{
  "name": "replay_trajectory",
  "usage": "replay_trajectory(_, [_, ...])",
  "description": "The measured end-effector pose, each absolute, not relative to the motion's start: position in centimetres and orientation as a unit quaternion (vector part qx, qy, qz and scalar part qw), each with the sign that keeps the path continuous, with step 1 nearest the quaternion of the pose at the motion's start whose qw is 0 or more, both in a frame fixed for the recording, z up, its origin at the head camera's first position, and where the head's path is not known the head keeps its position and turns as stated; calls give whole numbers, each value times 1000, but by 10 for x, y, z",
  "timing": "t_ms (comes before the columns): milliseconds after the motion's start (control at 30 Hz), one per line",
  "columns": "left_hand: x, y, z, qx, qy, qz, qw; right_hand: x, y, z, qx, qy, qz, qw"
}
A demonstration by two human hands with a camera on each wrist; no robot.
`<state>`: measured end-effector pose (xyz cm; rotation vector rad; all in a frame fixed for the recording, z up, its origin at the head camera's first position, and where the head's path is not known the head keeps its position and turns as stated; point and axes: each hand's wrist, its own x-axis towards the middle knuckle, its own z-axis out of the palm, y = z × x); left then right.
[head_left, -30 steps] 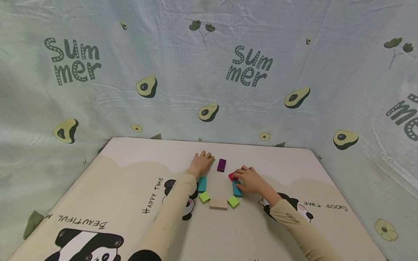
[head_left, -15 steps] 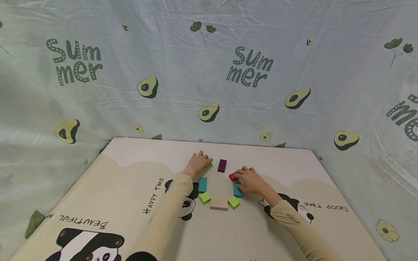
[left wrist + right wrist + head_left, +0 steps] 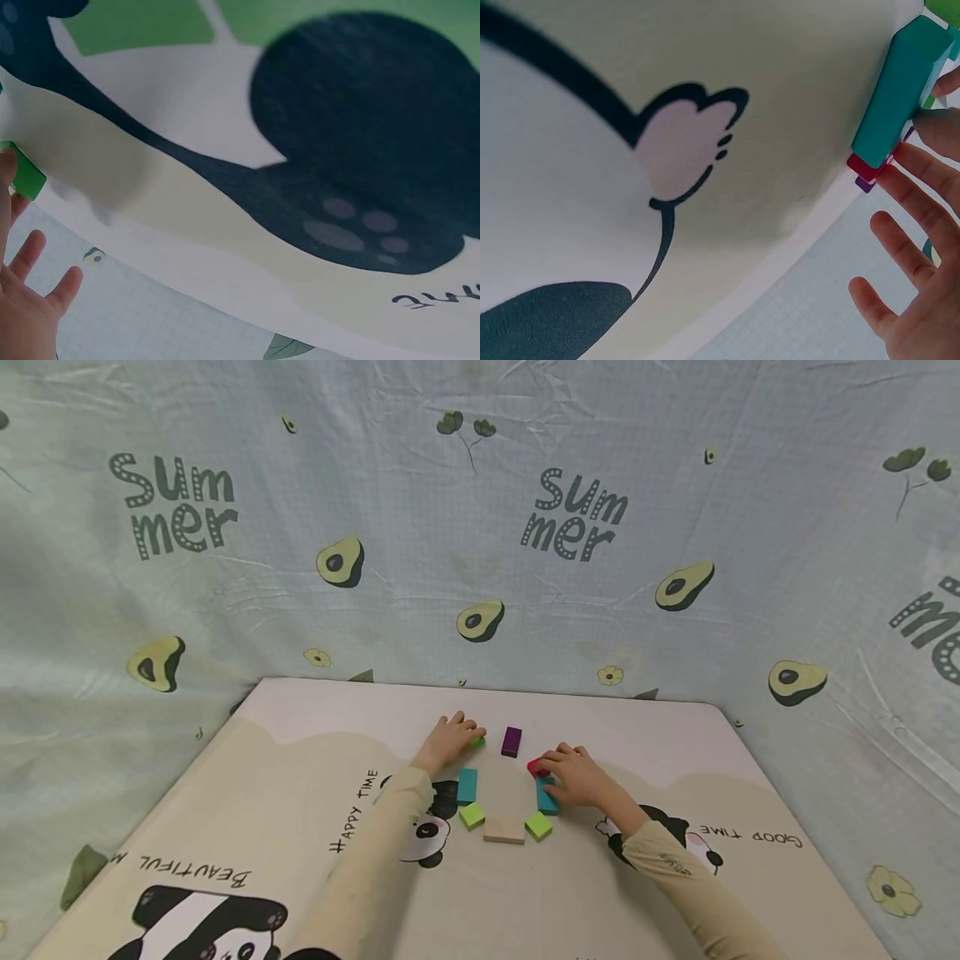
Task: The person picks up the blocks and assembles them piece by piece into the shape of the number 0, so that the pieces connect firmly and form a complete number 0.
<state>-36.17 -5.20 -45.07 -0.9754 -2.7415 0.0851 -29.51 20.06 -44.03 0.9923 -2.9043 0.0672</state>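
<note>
My left hand (image 3: 446, 745) pinches a green block (image 3: 477, 743) at the upper left of a ring of blocks. In the left wrist view this block (image 3: 28, 180) shows at the left edge beside my fingertips, the other fingers spread. My right hand (image 3: 577, 778) holds a red block (image 3: 535, 767) by its fingertips, partly hidden, just beyond the right teal block (image 3: 547, 800). The right wrist view has the teal block (image 3: 900, 97) in front, covering most of the red block (image 3: 862, 166). Between my hands, farther back, lies a purple block (image 3: 512, 742).
A second teal block (image 3: 467, 786) stands on the ring's left side. Two lime blocks (image 3: 472, 816) flank a plain wooden block (image 3: 504, 830) at the near side. The panda-print table (image 3: 600, 893) meets a hanging avocado-print cloth (image 3: 405, 568) at its back edge.
My left hand has drawn slightly left and toward me with the green block, which now sits farther from the purple one. My right hand stays at the red block.
</note>
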Motion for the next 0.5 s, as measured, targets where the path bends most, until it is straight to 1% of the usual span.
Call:
replay_trajectory(100, [-359, -56, -450, -352, -928, 29, 119, -296, 201, -442, 327, -944, 22, 43])
replay_trajectory(233, [-355, -61, -446, -379, -915, 28, 137, -296, 202, -443, 332, -942, 21, 51])
replay_trajectory(500, [-347, -65, -443, -414, -898, 16, 146, -295, 201, -442, 321, -946, 27, 35])
